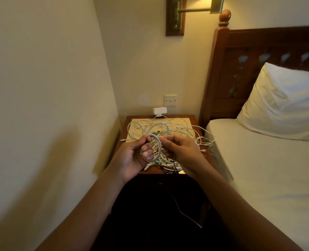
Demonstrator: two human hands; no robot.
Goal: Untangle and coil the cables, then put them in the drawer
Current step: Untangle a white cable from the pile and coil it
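Currently: coiling stage, one lead. The white cable (161, 149) is held in the air above the near edge of the counter (191, 118), clear of the pile, presumably so that its loops can be formed without catching other strands. The left hand (132, 156) is palm-up, with the forearm coming in from the lower left. Its fingers are curled round the gathered loops and the thumb presses on top, so it serves as the holder of the coil. The right hand (179, 151) comes in from the lower right with its knuckles outward, pinching the same cable between thumb and forefinger just beside the left thumb. Judgement: it is feeding or guiding the next turn. One larger loop stands up behind the hands, over the middle of the counter. The tangle of cables (184, 131), white and pale green with some dark strands, covers most of the counter top, spilling over the right edge towards the bed (258, 160) and reaching the front edge. A white adapter (158, 111) sits at the back edge against the wall. One strand (184, 214) hangs down the dark front of the counter. That front is in shadow, so I cannot tell whether the drawer is open. Estimate: early in the task, with most of the cables not yet separated.
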